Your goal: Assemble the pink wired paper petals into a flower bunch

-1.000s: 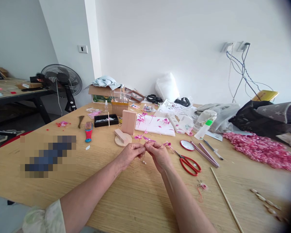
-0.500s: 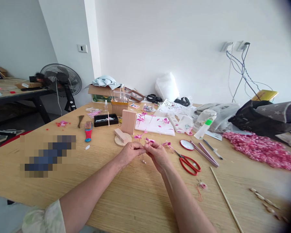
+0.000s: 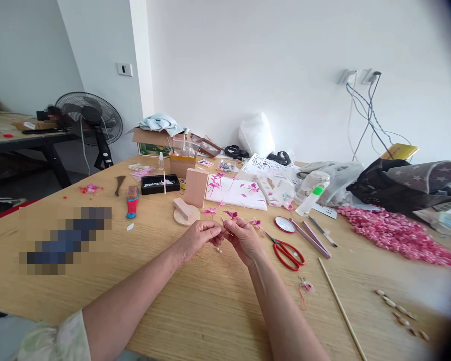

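Note:
Both hands meet over the middle of the wooden table, fingertips pinched close together. My right hand is closed on a small magenta flower, whose petals stand above the fingers. My left hand is closed too, its fingertips against those of the right; what sits between them is too small to make out. Small pearl-like beads show just under the fingers. Pink flowers lie just beyond the hands, and another flower is right of them. Red-handled scissors lie to the right.
A round wooden disc with blocks, a brush and a black tray stand left of centre. A white sheet bears more flowers. To the right are a round mirror-like dish, a stick and pink strands.
The view has shifted slightly, so the table things sit a little further left. My hands stay together; the magenta flower at the right fingers now stands more upright.

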### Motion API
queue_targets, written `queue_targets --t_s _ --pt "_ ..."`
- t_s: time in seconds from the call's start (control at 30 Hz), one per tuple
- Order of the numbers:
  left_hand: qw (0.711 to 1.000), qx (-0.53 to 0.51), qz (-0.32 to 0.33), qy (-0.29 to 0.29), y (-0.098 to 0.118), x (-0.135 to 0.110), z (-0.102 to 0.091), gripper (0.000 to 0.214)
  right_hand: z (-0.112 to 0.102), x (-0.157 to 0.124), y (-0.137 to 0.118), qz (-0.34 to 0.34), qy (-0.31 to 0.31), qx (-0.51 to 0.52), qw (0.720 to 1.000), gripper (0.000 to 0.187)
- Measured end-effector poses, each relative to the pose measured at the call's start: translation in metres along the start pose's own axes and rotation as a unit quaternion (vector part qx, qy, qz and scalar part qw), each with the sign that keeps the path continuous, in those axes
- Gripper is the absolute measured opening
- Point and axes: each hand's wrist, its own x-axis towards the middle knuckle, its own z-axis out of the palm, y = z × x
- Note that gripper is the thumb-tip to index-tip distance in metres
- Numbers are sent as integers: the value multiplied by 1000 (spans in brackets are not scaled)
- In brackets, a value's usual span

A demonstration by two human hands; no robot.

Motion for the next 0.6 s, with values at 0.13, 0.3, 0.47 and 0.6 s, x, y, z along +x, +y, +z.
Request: queue_targets --t_s 0.13,0.3,0.47,0.6 --pt "989 143 25 22 6 0 0 21 1 1 0 -24 63 -38 997 28" --pt "938 309 150 52 1 6 -3 16 3 3 -1 -83 128 -124 980 30" --pt "899 378 219 25 -5 7 -7 18 5 3 1 -67 137 -151 977 27" --pt "904 374 208 27 -6 7 -7 18 4 2 1 -38 106 -132 985 26"
